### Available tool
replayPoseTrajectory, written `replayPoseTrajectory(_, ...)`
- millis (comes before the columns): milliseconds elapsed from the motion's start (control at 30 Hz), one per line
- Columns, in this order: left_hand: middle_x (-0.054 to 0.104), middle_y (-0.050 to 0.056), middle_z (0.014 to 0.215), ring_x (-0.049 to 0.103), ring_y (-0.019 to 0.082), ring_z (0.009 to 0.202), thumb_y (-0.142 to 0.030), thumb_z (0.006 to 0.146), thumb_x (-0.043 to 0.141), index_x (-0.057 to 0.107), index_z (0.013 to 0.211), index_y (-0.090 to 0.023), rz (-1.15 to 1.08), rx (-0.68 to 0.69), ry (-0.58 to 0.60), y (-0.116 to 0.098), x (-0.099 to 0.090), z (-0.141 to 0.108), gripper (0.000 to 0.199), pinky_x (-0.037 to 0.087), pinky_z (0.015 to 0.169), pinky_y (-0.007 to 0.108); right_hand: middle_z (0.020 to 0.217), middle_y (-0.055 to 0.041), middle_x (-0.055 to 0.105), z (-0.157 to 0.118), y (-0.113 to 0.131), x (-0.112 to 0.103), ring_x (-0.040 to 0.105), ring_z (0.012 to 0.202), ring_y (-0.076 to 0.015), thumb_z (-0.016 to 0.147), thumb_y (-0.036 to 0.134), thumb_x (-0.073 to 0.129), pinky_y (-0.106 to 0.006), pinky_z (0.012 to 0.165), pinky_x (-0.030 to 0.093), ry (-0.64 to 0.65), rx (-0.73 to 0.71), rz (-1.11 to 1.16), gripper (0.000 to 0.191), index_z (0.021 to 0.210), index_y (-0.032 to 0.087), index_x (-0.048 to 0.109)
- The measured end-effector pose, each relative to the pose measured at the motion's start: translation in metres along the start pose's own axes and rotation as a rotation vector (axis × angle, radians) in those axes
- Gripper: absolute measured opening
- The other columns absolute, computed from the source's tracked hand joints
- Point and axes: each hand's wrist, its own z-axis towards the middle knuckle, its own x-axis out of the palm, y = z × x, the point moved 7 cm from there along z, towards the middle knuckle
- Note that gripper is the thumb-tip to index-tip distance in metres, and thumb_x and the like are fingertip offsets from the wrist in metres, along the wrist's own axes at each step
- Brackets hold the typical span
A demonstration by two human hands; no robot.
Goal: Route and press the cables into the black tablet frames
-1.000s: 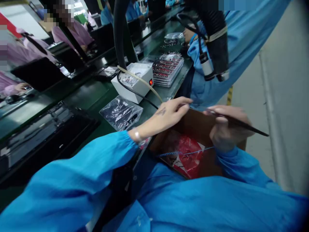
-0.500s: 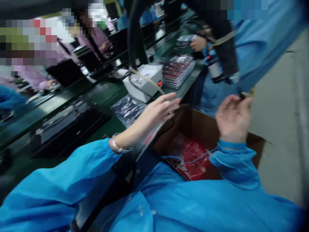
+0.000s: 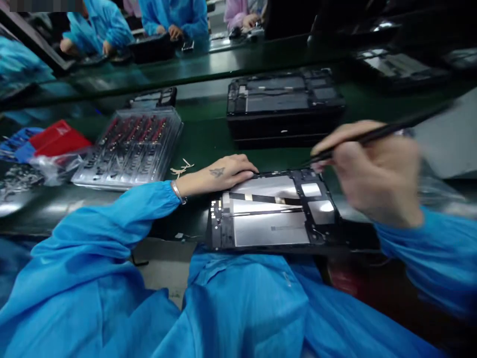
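Observation:
An opened tablet (image 3: 270, 231) lies before me at the table's near edge, its silvery battery and black inner frame facing up. My left hand (image 3: 225, 174) grips its far edge, the thumb along the rim and the fingers curled behind. Over the tablet's far right corner is my right hand (image 3: 376, 174), blurred by motion. It is closed, pen-fashion, on slim black tweezers (image 3: 395, 128) whose tips point left toward the far edge. Whether the tips touch anything is too blurred to tell.
Beyond the tablet stands a stack of similar opened tablets (image 3: 285, 117). Clear plastic trays (image 3: 130, 149) with small red-and-black parts are at left, beside a red bag (image 3: 61, 144). Thin pale strips (image 3: 182, 168) lie near my left wrist. Co-workers in blue and pink sit across the line.
My view has swung left from the box and the neighbour to the table. Both hands, earlier raised apart, are now at the opened tablet; the left grips its edge.

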Motion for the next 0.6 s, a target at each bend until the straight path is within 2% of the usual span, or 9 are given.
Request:
replayPoseTrajectory(100, 0.063, 0.015, 0.121, 0.060, 0.022, 0.110, -0.032, 0.109, 0.038, 0.063, 0.134, -0.010, -0.057, 0.043, -0.044, -0.009, 0.010, 0.001, 0.041, 0.049, 0.098, 0.034, 0.083, -0.0008, 0.069, 0.026, -0.021, 0.041, 0.069, 0.071, -0.0146, 0.097, 0.038, 0.071, -0.026, 0.067, 0.060, 0.152, 0.095, 0.169, 0.017, 0.092, 0.023, 0.075)
replayPoseTrajectory(167, 0.062, 0.013, 0.122, 0.059, 0.022, 0.112, -0.032, 0.110, 0.037, 0.063, 0.133, -0.013, -0.087, 0.086, -0.014, -0.014, 0.013, 0.003, 0.040, 0.048, 0.099, 0.034, 0.087, -0.0008, 0.071, 0.028, -0.036, 0.052, 0.072, 0.077, -0.0162, 0.096, 0.040, 0.072, -0.028, 0.072, 0.063, 0.218, 0.156, 0.165, 0.017, 0.092, 0.023, 0.075)
replayPoseTrajectory(267, 0.062, 0.012, 0.120, 0.058, 0.021, 0.110, -0.033, 0.111, 0.035, 0.064, 0.131, -0.015, -0.131, 0.151, 0.006, -0.019, 0.012, 0.003, 0.040, 0.048, 0.096, 0.031, 0.095, -0.0017, 0.072, 0.016, -0.052, 0.049, 0.074, 0.084, -0.0186, 0.097, 0.041, 0.070, -0.032, 0.078, 0.066, 0.255, 0.268, 0.174, 0.018, 0.097, 0.025, 0.076)
replayPoseTrajectory(333, 0.062, 0.011, 0.117, 0.058, 0.021, 0.106, -0.034, 0.111, 0.034, 0.064, 0.130, -0.015, -0.147, 0.158, -0.001, -0.019, 0.010, 0.003, 0.041, 0.048, 0.093, 0.030, 0.096, -0.0020, 0.072, 0.009, -0.053, 0.043, 0.074, 0.084, -0.0189, 0.097, 0.042, 0.070, -0.032, 0.078, 0.067, 0.274, 0.306, 0.130, 0.018, 0.097, 0.025, 0.076)
replayPoseTrajectory(433, 0.061, 0.011, 0.116, 0.057, 0.020, 0.103, -0.033, 0.111, 0.035, 0.063, 0.133, -0.014, -0.162, 0.141, 0.003, -0.018, 0.011, 0.003, 0.040, 0.047, 0.090, 0.029, 0.095, -0.0020, 0.072, 0.007, -0.044, 0.037, 0.073, 0.081, -0.0178, 0.099, 0.041, 0.067, -0.030, 0.073, 0.064, 0.297, 0.261, -0.014, 0.017, 0.096, 0.027, 0.077)
replayPoseTrajectory(600, 0.061, 0.011, 0.114, 0.057, 0.021, 0.101, -0.032, 0.111, 0.036, 0.063, 0.134, -0.015, -0.162, 0.137, -0.005, -0.018, 0.011, 0.003, 0.040, 0.046, 0.088, 0.029, 0.093, -0.0023, 0.072, 0.011, -0.032, 0.041, 0.070, 0.082, -0.0187, 0.100, 0.038, 0.065, -0.030, 0.067, 0.056, 0.346, 0.169, -0.154, 0.017, 0.096, 0.026, 0.076)
